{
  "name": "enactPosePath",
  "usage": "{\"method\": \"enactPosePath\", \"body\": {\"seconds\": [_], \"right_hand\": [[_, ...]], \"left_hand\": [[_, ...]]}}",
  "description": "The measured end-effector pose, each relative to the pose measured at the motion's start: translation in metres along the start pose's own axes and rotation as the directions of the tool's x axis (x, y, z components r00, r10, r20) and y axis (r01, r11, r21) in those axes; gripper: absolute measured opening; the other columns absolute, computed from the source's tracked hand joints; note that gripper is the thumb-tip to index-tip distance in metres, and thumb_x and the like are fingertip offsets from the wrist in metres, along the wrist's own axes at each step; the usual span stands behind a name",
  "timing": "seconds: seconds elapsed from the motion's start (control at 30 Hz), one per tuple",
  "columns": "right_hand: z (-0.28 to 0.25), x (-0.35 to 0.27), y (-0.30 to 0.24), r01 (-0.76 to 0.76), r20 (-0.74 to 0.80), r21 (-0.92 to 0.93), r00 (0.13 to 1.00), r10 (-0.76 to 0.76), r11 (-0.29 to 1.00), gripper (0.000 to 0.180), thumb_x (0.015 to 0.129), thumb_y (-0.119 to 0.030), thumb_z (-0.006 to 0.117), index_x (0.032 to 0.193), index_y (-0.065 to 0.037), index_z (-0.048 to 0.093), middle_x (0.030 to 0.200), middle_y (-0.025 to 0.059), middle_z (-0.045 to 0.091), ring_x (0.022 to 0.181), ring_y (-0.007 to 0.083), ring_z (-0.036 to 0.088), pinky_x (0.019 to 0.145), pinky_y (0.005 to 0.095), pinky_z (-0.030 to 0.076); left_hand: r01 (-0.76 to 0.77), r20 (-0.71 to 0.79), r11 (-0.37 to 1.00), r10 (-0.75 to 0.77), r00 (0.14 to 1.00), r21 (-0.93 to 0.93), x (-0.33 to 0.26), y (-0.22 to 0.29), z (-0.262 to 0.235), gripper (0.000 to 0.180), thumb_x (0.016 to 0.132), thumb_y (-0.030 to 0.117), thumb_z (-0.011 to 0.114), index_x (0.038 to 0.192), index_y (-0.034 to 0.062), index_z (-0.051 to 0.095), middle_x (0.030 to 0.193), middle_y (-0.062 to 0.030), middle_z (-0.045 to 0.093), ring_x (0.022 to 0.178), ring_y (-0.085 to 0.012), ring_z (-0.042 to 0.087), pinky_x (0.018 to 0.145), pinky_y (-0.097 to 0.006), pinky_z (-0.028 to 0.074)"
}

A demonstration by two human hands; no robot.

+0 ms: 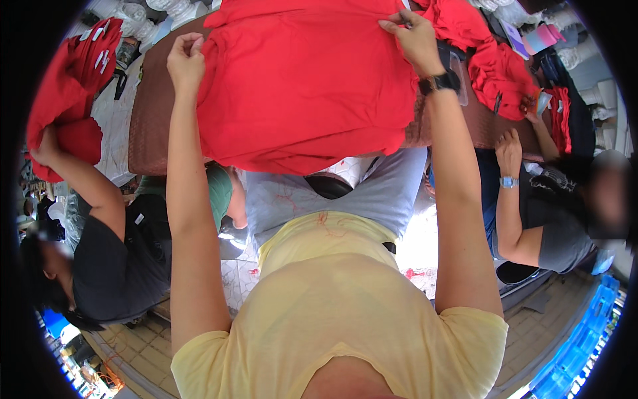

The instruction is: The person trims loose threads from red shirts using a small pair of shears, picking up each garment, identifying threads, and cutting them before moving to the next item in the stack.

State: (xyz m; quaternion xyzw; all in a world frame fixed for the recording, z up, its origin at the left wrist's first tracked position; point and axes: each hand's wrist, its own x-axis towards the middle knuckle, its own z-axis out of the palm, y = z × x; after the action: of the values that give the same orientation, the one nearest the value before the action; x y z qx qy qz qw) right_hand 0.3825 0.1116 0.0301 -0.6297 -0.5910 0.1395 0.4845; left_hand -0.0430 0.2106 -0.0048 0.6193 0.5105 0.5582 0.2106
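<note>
A large piece of smooth red fabric [306, 86] lies spread in front of me on the brown-covered table, its near edge hanging over toward my lap. At its left edge my left hand [185, 61] is closed, thumb and fingers pinching the cloth. My right hand [413, 41], with a black watch on the wrist, is closed at the far right edge of the fabric. Something small and dark shows between its fingers, too small to name. Loose red threads [322, 219] cling to my yellow shirt and jeans.
At the left a person [119, 253] handles red garments [83, 80]. Another person [531, 206] sits at the right, hands near more red cloth [498, 73]. A clear plastic container [458, 76] and a pink-lidded cup [541, 38] stand on the table's right side.
</note>
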Motion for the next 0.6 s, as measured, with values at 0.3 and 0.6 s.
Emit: {"method": "enactPosePath", "body": {"seconds": [0.3, 0.6], "right_hand": [[-0.039, -0.169, -0.039, -0.35, 0.658, 0.128, 0.73, 0.184, 0.928, 0.017, 0.086, -0.005, 0.08, 0.096, -0.001, 0.066, 0.085, -0.0042, 0.06, 0.08, 0.0046, 0.054, 0.07, 0.0231, 0.045], [-0.022, -0.144, -0.044, -0.174, 0.113, -0.026, 0.978, 0.176, 0.984, 0.034, 0.083, -0.017, 0.079, 0.111, 0.0, 0.069, 0.1, 0.0134, 0.075, 0.08, 0.0191, 0.067, 0.072, 0.0305, 0.051]], "left_hand": [[-0.205, 0.405, 0.975, 0.22, 0.888, -0.081, -0.082, 0.089, 0.012, 0.019, 0.092, 0.006, 0.071, 0.111, 0.0017, 0.07, 0.114, -0.0078, 0.067, 0.111, -0.0184, 0.063, 0.094, -0.032, 0.051], [-0.078, 0.646, 0.996, 0.09, 0.758, -0.047, -0.116, 0.088, 0.083, 0.038, 0.09, 0.016, 0.076, 0.118, 0.0026, 0.055, 0.112, -0.0149, 0.068, 0.106, -0.0272, 0.068, 0.093, -0.039, 0.052]]}}
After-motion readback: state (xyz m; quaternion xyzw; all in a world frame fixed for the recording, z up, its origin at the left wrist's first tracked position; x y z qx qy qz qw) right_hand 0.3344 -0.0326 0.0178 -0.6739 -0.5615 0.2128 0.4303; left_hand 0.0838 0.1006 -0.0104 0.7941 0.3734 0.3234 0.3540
